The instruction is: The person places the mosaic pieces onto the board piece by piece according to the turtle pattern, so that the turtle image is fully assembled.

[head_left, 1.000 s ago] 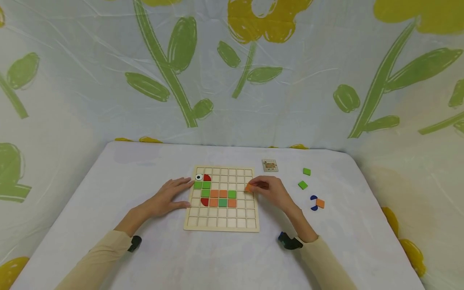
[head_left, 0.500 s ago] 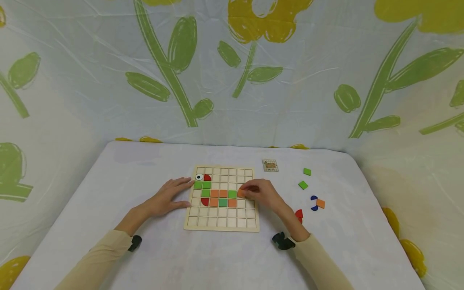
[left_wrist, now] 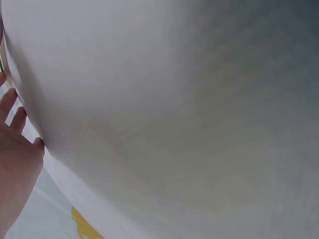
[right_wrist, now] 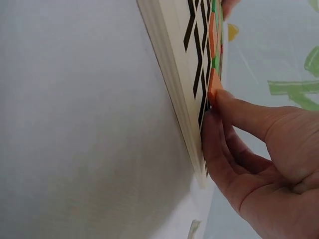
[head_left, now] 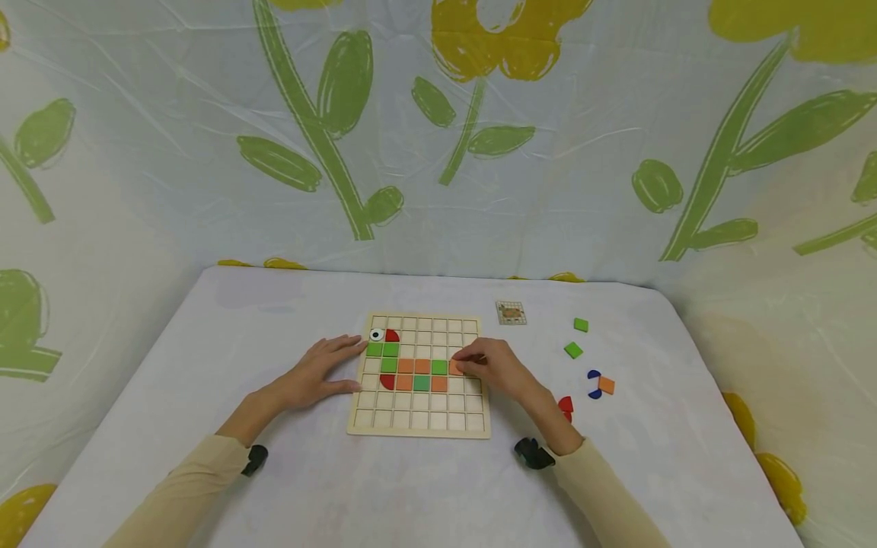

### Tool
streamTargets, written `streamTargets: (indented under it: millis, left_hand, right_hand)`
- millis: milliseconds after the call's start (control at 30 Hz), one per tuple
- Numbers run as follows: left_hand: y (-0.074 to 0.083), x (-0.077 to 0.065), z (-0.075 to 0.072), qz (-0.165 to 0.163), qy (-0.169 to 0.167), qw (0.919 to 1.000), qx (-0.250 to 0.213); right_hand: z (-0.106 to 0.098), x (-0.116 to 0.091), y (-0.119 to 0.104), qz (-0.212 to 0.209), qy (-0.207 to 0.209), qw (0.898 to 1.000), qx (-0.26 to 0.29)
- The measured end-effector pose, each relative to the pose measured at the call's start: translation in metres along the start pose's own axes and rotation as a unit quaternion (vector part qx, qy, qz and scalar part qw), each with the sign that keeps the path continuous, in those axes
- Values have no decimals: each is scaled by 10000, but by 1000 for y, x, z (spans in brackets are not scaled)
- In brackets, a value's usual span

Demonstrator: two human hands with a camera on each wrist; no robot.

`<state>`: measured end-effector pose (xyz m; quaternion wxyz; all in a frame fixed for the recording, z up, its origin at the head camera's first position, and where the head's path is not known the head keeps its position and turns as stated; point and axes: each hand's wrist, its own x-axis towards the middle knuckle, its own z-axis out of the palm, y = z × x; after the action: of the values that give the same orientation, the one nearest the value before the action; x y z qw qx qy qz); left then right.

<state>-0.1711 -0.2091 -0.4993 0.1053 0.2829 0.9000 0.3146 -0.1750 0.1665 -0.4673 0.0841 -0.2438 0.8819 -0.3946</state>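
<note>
A wooden grid board [head_left: 419, 434] lies on the white table, with green, orange and red tiles plus a round eye tile [head_left: 376, 335] set in its cells. At the right end of the upper orange-and-green row, my right hand [head_left: 500, 367] pinches an orange square tile [head_left: 454, 368] beside a green tile [head_left: 438, 367]. In the right wrist view the thumb lies on this orange tile [right_wrist: 214, 84], and the other fingers curl over the board's cells. My left hand [head_left: 311, 377] is spread, its fingertips and thumb at the board's left edge.
Behind the board's right corner lies a small pattern card [head_left: 511, 313]. To the right are two green tiles [head_left: 573, 350], blue half-round pieces [head_left: 594, 374] touching an orange tile [head_left: 606, 385], and red pieces [head_left: 565, 405] near my right forearm. A flower-printed cloth [head_left: 548, 167] hangs behind.
My right hand has carried the orange tile left from the board's right edge and lowered it into the cell beside the green tile. The left hand stays put. Red pieces have come into sight.
</note>
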Motion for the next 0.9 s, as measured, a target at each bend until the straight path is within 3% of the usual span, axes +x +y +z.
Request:
streamTargets:
  millis: [367, 600, 900]
  left_hand:
    - [3, 0, 0, -72, 27, 10000, 35]
    - [2, 0, 0, -79, -26, 10000, 34]
    - [3, 0, -1, -112, -12, 9999, 13]
  right_hand:
    - [-2, 2, -1, -350, -211, 9988, -274]
    - [-10, -10, 4, 160, 230, 9995, -121]
    - [-30, -26, 27, 629, 906, 9936, -238]
